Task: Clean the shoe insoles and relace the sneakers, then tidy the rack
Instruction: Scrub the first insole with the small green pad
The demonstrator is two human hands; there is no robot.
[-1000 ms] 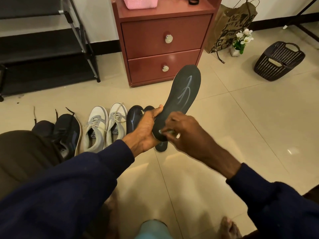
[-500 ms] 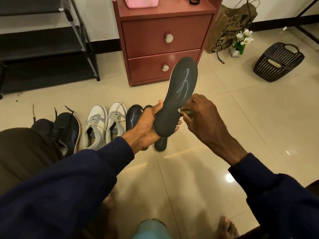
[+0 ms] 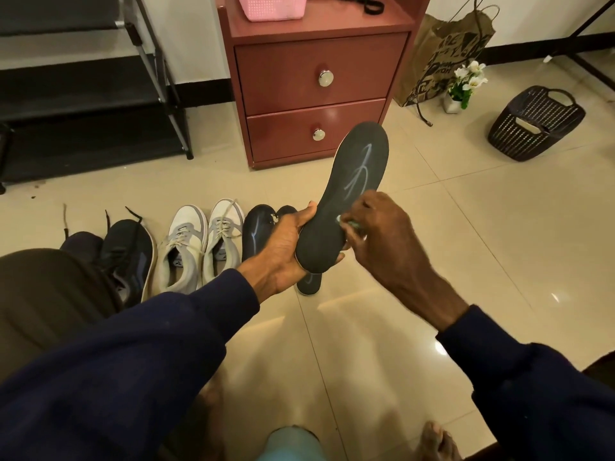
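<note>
My left hand [image 3: 286,251] grips the heel end of a dark insole [image 3: 352,181] with a pale logo, held upright above the floor. Against the insole's right edge, near its middle, my right hand [image 3: 382,234] presses a small pale-green wipe or cloth [image 3: 351,222]. Two more dark insoles [image 3: 254,231] lie on the tiles behind my left hand, partly hidden by it. A pair of white and grey sneakers [image 3: 199,244] stands to their left, laces loose. Further left is a pair of dark sneakers [image 3: 128,257].
A black shoe rack [image 3: 83,104] stands at the back left. A red-brown two-drawer cabinet [image 3: 316,81] carries a pink basket [image 3: 271,6]. A paper bag [image 3: 446,51], a small flower pot [image 3: 464,88] and a dark basket [image 3: 535,123] sit at the right.
My right hand with the cloth moved up the insole from the heel toward its middle. The insole tilted slightly and stayed in my left hand.
</note>
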